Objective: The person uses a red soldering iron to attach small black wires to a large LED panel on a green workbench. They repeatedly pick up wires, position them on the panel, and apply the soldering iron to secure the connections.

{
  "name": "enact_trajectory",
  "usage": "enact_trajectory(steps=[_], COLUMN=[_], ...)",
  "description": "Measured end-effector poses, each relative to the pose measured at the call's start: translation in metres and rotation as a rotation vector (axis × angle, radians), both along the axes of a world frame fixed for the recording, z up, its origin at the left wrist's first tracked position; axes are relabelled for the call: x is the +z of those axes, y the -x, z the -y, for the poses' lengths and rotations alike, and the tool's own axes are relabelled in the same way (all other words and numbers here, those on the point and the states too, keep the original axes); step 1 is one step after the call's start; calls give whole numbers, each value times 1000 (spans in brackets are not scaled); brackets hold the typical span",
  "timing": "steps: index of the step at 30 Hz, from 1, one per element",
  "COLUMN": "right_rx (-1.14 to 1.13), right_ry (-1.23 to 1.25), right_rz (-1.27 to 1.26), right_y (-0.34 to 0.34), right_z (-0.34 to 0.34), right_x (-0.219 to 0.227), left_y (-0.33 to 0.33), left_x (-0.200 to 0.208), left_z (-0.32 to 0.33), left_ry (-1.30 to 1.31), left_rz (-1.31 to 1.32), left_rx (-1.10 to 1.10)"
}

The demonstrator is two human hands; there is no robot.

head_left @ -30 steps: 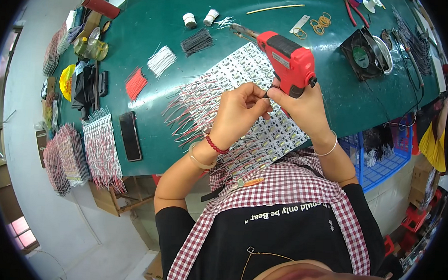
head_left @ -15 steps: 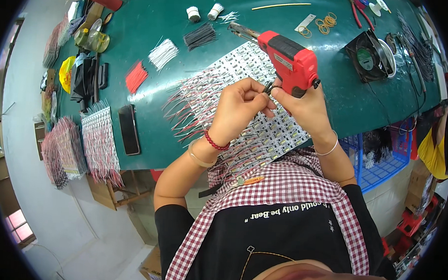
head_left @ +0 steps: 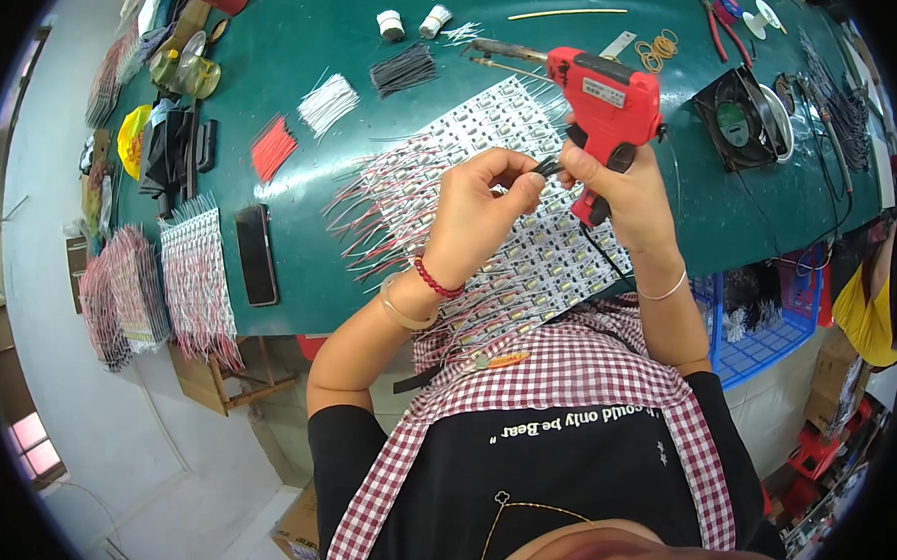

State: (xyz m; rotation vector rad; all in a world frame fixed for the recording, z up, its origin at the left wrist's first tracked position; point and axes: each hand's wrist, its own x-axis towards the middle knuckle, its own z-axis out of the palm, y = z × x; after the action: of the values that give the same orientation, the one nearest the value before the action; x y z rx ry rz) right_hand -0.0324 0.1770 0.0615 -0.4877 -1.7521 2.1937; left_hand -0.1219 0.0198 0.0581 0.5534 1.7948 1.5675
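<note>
My right hand [head_left: 627, 198] is closed around the handle of a red and black soldering gun [head_left: 605, 92], its metal tip pointing left over the table. Between thumb and fingertips, my left hand [head_left: 482, 206] pinches a few short black wires [head_left: 547, 167]. My right thumb and fingertips come up close to the other end of these wires; whether they grip them is hard to see. Beneath both hands lies a sheet of small white circuit boards [head_left: 491, 117], with red and white wires [head_left: 382, 202] fanning out from its left side.
Bundles of red wires [head_left: 273, 149], white wires [head_left: 327, 105] and black wires [head_left: 403, 70] lie beyond my left hand. A phone [head_left: 256, 256] rests by the left front edge beside more wired boards [head_left: 198, 279]. A black fan [head_left: 733, 117] stands at right, above a blue crate [head_left: 766, 339].
The soldering gun has turned in my right hand, so its tip lies more level and its body sits farther right. My hands have drawn slightly apart, with black wires still in my left fingers.
</note>
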Motion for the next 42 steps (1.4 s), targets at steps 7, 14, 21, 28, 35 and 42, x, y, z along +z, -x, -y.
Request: enact_trajectory(steps=[7,14,21,28,35,42], right_rx=[-3,-58,-70,-18,-15,18], right_ry=[102,-292,-397,-415,-52,-43], right_rz=[-7,128,142,192,79,69], right_y=[0,-9,-7,-9,-4,-2], right_z=[2,14,18,17,2,-1], right_x=[-1,7,10,10,6,-5], left_y=[-3,-2,-4,1,-3,-2], left_x=[0,-1,-2,-5,-5,-4], left_z=[-4,-5,-4,2,-2,-8], left_ry=[-36,-2,-26,-10,76,29], left_rz=[44,11,88,105,-234,-136], left_rx=[-4,-12,-3,-47,34,21])
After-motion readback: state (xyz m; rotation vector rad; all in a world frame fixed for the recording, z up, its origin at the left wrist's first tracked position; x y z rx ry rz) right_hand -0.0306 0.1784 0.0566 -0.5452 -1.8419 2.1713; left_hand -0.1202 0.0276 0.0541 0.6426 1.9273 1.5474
